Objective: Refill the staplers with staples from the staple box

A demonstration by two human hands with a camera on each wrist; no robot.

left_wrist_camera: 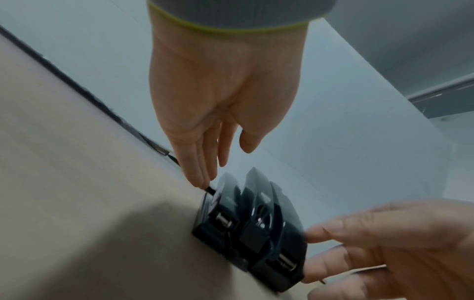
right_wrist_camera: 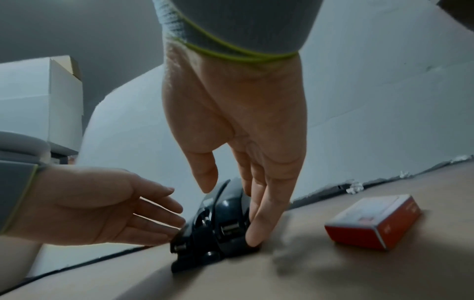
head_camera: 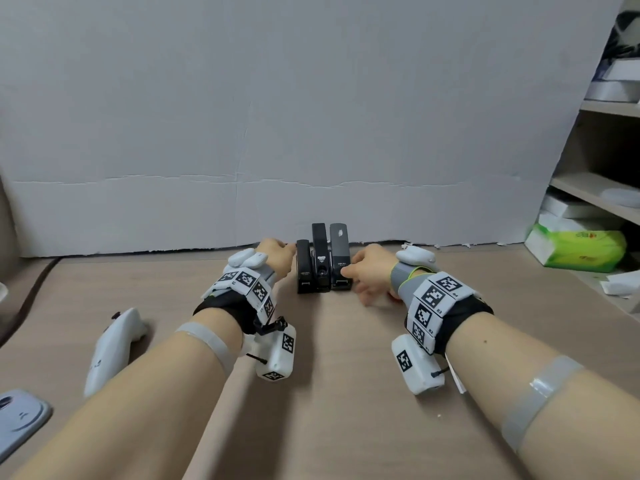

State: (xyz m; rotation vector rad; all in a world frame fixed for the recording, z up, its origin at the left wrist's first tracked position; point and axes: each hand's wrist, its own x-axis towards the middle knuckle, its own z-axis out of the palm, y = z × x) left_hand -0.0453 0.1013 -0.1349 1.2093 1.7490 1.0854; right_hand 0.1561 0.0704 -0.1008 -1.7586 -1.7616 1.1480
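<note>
Three staplers [head_camera: 323, 259] are flanked by the left hand [head_camera: 277, 252] and right hand [head_camera: 369, 271], fingers straight, nothing gripped; judged start; next, one stapler must be opened; staple box [right_wrist_camera: 373, 221] untouched.

Red cardboard staple box [right_wrist_camera: 373, 221] hidden in head view behind right hand [head_camera: 372, 271]; its label print blurred in right wrist view. Left hand [head_camera: 277, 252] fingertips hidden behind its own knuckles in head view. Three black plastic staplers [head_camera: 323, 261] standing side by side near desk's far edge: brand lettering too small to read. Grey phone-like object [head_camera: 19, 419] cut off at picture's lower left edge.
</note>
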